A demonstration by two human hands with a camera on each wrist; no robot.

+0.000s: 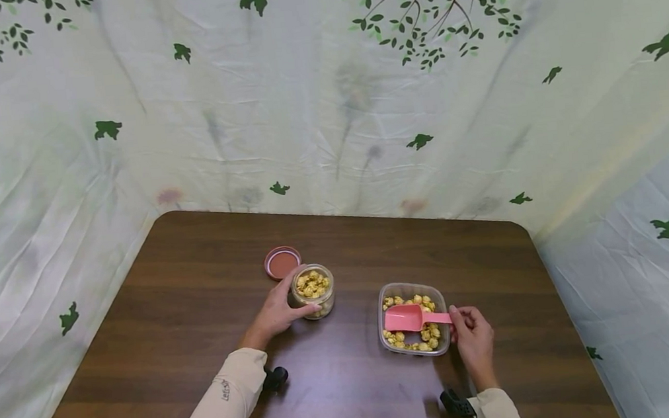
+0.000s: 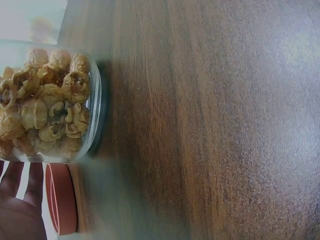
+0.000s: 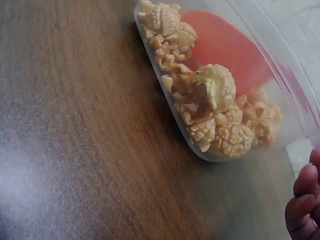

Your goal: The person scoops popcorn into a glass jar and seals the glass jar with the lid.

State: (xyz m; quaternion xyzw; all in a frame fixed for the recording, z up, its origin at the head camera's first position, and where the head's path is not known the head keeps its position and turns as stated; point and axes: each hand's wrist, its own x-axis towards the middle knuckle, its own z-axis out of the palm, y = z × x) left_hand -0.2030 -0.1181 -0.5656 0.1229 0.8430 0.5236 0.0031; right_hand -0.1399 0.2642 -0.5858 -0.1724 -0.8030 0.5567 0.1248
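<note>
My left hand [image 1: 278, 312] grips a clear glass jar [image 1: 326, 302] by its side, thumb at the front and fingers behind. The jar stands on the table, and caramel popcorn [image 2: 45, 100] fills much of it. My right hand [image 1: 473, 339] pinches the handle of a pink scoop [image 1: 405, 318]. The scoop's bowl lies over a clear plastic container [image 1: 381, 291], among the popcorn pieces [image 3: 215, 90] inside it. In the right wrist view the scoop shows red through the container's wall.
A red-brown jar lid [image 1: 282, 263] lies on the table behind the left hand. The dark wooden table [image 1: 207, 260] ends at the back against a pale curtain [image 1: 301, 105] printed with leaves. The plastic container stands to the right of the jar, a gap of bare wood between them.
</note>
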